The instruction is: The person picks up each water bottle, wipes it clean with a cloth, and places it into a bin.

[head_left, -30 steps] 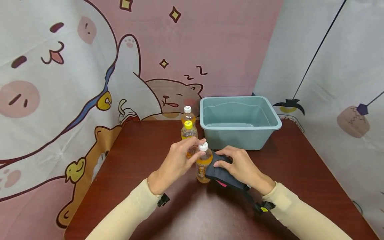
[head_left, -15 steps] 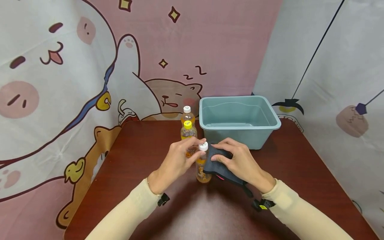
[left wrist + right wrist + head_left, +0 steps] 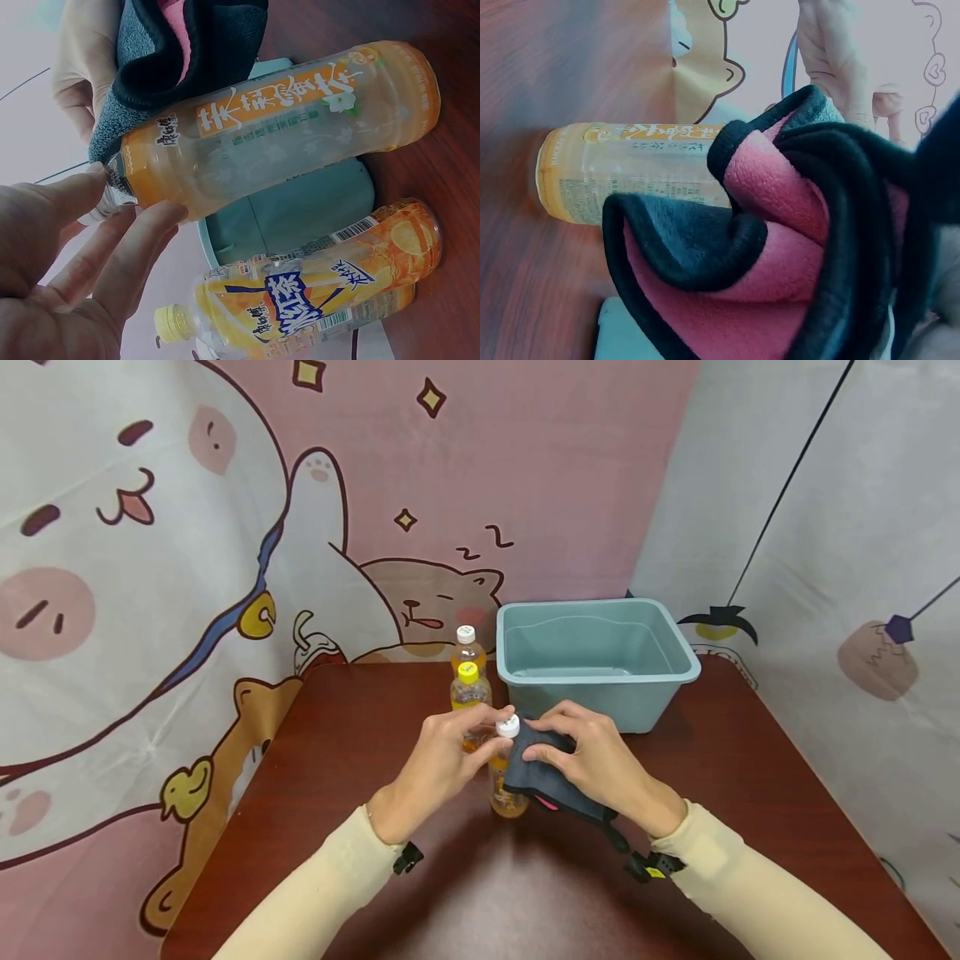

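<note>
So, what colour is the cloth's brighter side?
The cloth's brighter side is pink, showing best in the right wrist view.

White-capped bottle [image 3: 281,120]: orange label panel, white characters 茉莉蜜茶 (jasmine honey tea); brand 康师傅 near the neck.
Yellow-capped bottle [image 3: 307,300]: label, 冰红茶 (iced black tea), same brand mark alongside.
Wall cloth [image 3: 555,468]: two letters Z [image 3: 498,537] above a printed cat [image 3: 435,597]; arched lettering [image 3: 723,653], right, partly hidden, not fully legible.
White cap [image 3: 508,727], yellow cap [image 3: 468,672]: print too small to read.
</note>
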Action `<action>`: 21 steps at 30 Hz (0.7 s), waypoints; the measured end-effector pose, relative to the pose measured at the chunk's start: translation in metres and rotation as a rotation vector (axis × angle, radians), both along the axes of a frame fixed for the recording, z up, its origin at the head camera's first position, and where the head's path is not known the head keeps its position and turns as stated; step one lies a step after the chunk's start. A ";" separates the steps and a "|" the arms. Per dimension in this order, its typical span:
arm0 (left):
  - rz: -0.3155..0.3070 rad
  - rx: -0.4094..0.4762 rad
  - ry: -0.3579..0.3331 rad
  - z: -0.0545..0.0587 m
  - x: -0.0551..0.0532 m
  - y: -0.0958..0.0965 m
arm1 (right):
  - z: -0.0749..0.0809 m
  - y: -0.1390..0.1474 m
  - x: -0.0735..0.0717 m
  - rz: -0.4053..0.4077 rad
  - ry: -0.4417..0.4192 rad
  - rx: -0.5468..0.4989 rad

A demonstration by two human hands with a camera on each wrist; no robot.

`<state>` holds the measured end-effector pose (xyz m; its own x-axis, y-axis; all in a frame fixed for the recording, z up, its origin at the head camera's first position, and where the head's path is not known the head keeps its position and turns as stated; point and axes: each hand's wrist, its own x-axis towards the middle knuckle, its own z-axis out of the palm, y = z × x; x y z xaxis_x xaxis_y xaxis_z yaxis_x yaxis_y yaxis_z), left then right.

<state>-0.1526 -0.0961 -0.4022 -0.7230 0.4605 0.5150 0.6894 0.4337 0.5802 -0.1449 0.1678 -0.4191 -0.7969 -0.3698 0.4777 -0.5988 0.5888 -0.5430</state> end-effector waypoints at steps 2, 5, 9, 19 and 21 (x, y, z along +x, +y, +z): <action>0.005 -0.003 -0.003 0.000 0.000 0.000 | 0.001 0.000 0.000 0.005 -0.004 0.002; 0.005 -0.003 -0.002 0.001 0.000 -0.001 | 0.001 -0.001 0.001 0.005 -0.005 0.005; -0.002 0.000 -0.001 0.000 0.001 0.000 | -0.001 0.001 0.002 -0.004 -0.007 0.015; 0.010 -0.001 -0.004 -0.003 0.002 -0.001 | -0.013 0.006 0.004 -0.010 -0.065 0.078; 0.009 0.000 -0.003 -0.002 0.002 -0.001 | -0.017 0.007 0.003 -0.005 -0.070 0.099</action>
<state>-0.1501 -0.0972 -0.4046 -0.7285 0.4543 0.5127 0.6839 0.4395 0.5823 -0.1421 0.1744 -0.4356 -0.8291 -0.4082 0.3820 -0.5581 0.6446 -0.5226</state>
